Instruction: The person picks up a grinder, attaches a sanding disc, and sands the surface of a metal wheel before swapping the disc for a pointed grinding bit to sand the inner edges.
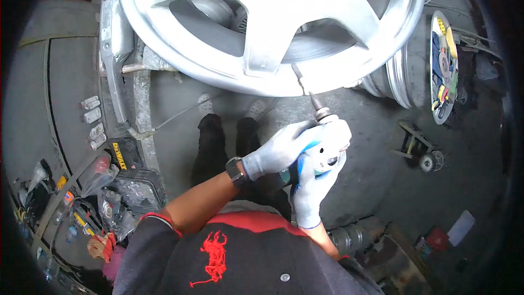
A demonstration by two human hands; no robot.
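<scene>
Underfoot, grey floor point(371, 169); silver wheel rim point(267, 27) ahead, DeWalt case point(132, 150) leftward.

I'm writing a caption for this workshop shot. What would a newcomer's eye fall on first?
Probably the big, silvery, spoked metal wheel filling the top centre. Just below it, the left hand and right hand, in white-and-blue gloves, hold a tool with a dark tapered tip, pointed towards the wheel's lower edge. At the bottom, bright red embroidery stands out on the dark shirt.
</scene>
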